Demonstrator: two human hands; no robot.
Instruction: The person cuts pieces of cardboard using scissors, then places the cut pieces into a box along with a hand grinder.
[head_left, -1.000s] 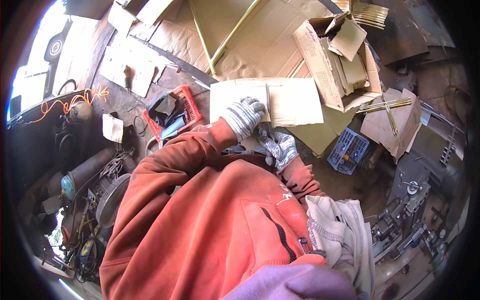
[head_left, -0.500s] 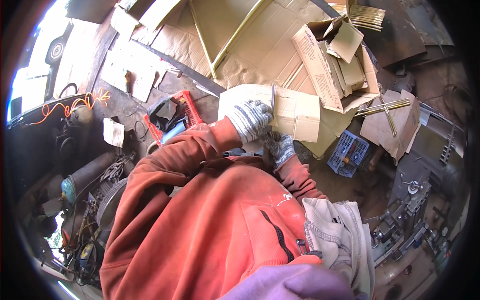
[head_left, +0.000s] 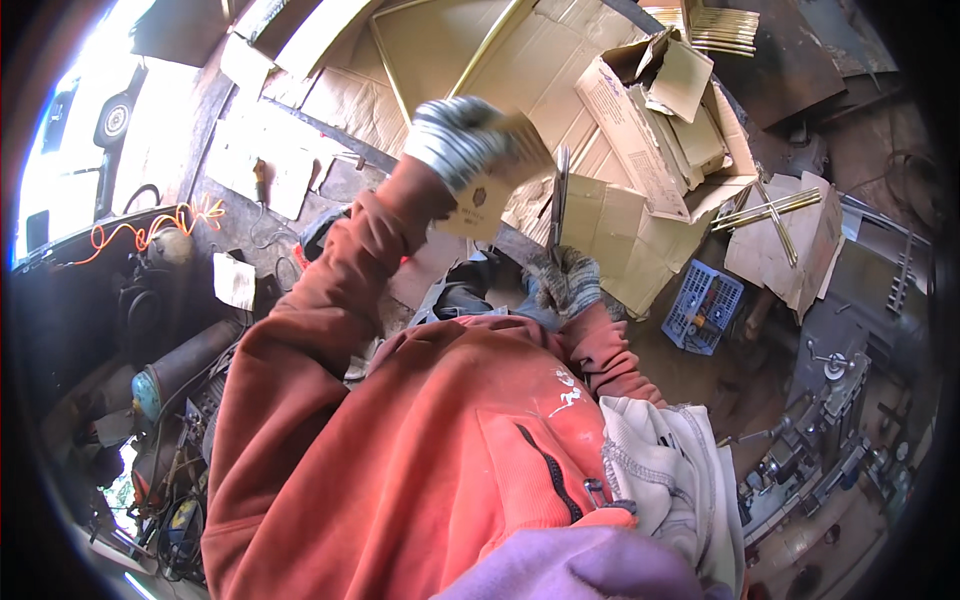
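Note:
My left hand (head_left: 455, 145), in a grey-and-white striped knitted glove, is raised over the work surface and closed on a piece of brown cardboard (head_left: 478, 208) with small dark print. The cardboard is partly blurred by motion. Lower and to the right, my right hand (head_left: 565, 280), in a similar glove, is wrapped round a pair of scissors (head_left: 560, 195). Their grey metal blades point away from me, slightly apart, while the glove hides the handles. Beyond the blades lies a flattened cardboard sheet (head_left: 610, 225).
An opened cardboard box (head_left: 640, 135) with cardboard pieces stands at the right. Brass-coloured rods (head_left: 770, 212) lie crossed on another box. A blue plastic basket (head_left: 703, 305) holds small items. Machine parts (head_left: 835, 365) are at far right; an orange coiled hose (head_left: 160, 222) hangs at left.
My left hand has risen away from me and leftward with the cardboard, apart from my right hand. The scissor blades now show fully, clear of the cardboard piece. The right hand has barely moved.

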